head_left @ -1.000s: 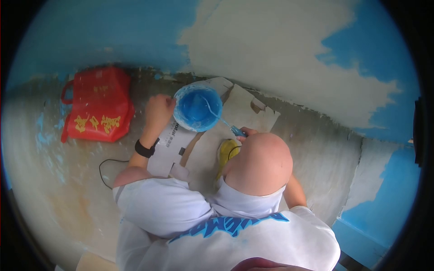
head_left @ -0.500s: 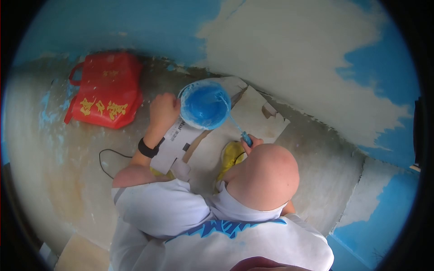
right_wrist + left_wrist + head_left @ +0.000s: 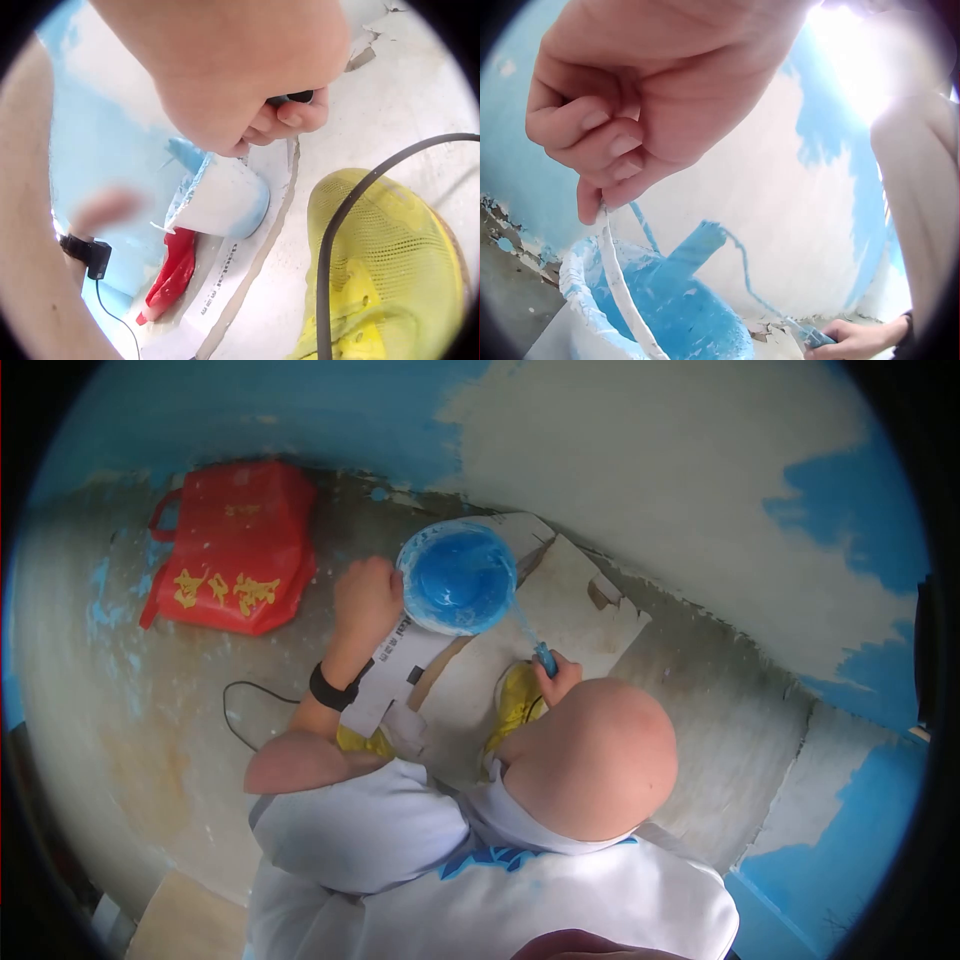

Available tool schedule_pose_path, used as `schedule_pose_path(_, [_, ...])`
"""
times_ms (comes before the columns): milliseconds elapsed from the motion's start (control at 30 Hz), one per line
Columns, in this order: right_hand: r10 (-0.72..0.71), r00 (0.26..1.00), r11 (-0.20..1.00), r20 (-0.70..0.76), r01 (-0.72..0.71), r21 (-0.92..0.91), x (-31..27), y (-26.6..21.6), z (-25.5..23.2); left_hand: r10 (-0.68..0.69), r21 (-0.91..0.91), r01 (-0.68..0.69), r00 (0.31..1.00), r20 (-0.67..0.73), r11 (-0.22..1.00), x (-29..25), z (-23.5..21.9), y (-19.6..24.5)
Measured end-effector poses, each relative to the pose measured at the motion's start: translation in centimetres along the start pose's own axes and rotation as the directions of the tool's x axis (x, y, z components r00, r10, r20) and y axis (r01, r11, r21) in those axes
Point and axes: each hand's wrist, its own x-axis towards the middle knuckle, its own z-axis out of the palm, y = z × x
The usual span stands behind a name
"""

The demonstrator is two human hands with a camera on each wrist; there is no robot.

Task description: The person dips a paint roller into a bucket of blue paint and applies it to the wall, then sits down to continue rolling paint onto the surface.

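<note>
A white bucket of blue paint (image 3: 457,578) stands on cardboard (image 3: 570,610) on the floor. My left hand (image 3: 368,595) is at the bucket's left rim. In the left wrist view its fingers (image 3: 592,142) curl round the thin white wire handle (image 3: 622,292). My right hand (image 3: 556,678) grips the blue-smeared handle (image 3: 545,658) of a paint roller, whose thin rod runs up into the bucket. The roller head (image 3: 697,244) lies in the paint. In the right wrist view, the right hand's fingers (image 3: 289,116) close on the dark handle, above the bucket (image 3: 221,199).
A red bag (image 3: 230,550) with yellow characters lies at the left by the wall (image 3: 650,480), which is partly blue and partly white. Yellow shoes (image 3: 515,705) rest on the cardboard. A black cable (image 3: 235,710) lies on the floor, and another cable (image 3: 330,247) crosses the shoe (image 3: 375,277).
The view has shifted, so everything sits higher and more to the right. My right hand has drawn back a little from the bucket. The left hand stays on the bucket handle.
</note>
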Motion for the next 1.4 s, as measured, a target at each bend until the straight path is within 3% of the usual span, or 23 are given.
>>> schedule_pose_path(100, [0.034,0.999,0.993,-0.005,-0.033,0.112,-0.3,0.4,0.4,-0.023,0.032,0.023,1.000,0.019,0.999,-0.2,0.1,0.5])
schedule_pose_path(167, [-0.118,0.992,0.988,-0.038,0.121,0.092,0.1,2.1,1.7,-0.045,0.030,0.044,0.998,0.042,0.999,-0.2,-0.1,0.7])
schedule_pose_path(200, [-0.119,0.992,0.988,-0.041,0.122,0.092,0.0,1.8,1.5,-0.045,0.015,0.044,0.997,0.058,0.999,-0.2,-0.2,0.7])
schedule_pose_path(367, [-0.025,0.996,0.987,-0.083,0.038,0.155,-0.4,0.8,1.0,-0.060,0.010,0.060,0.998,0.031,0.998,-0.6,0.0,0.2])
schedule_pose_path(467, [-0.076,0.997,0.994,-0.031,0.078,0.080,-0.1,1.9,1.2,-0.062,-0.028,0.062,0.998,0.026,0.998,-0.6,0.0,0.1])
schedule_pose_path(600, [-0.024,0.997,0.994,-0.070,0.032,0.104,-0.5,1.1,0.9,-0.059,0.001,0.059,0.998,0.037,0.998,-0.7,-0.1,0.3])
schedule_pose_path(733, [-0.081,0.996,0.990,-0.034,0.084,0.113,-0.4,1.8,1.3,-0.095,-0.056,0.098,0.994,0.048,0.994,-0.6,0.4,-0.2])
schedule_pose_path(833, [-0.085,0.995,0.993,-0.053,0.089,0.081,-0.4,1.6,1.5,-0.023,0.023,0.023,1.000,0.011,0.999,-0.7,0.5,0.3])
schedule_pose_path(967, [-0.025,0.999,0.996,-0.037,0.028,0.085,-0.7,0.8,1.3,-0.026,0.007,0.026,1.000,0.009,1.000,-0.8,1.2,-0.6])
schedule_pose_path(1100, [-0.050,0.998,0.997,-0.049,0.053,0.059,-0.6,1.6,1.5,-0.007,0.013,0.008,1.000,-0.021,1.000,-0.7,1.0,-0.5])
schedule_pose_path(1200, [0.063,0.998,0.991,-0.026,-0.059,0.124,-1.1,0.5,0.8,-0.035,0.014,0.035,0.999,0.019,0.999,-0.8,1.3,-0.9])
schedule_pose_path(1300, [-0.017,1.000,0.990,0.018,0.014,0.137,-0.4,2.3,1.4,-0.041,0.008,0.040,0.998,0.046,0.999,-0.5,1.0,-0.6])
schedule_pose_path(1400, [-0.064,0.996,0.996,-0.057,0.067,0.053,-0.6,1.6,0.8,-0.057,0.044,0.056,0.998,0.033,0.997,-0.4,1.1,-0.9])
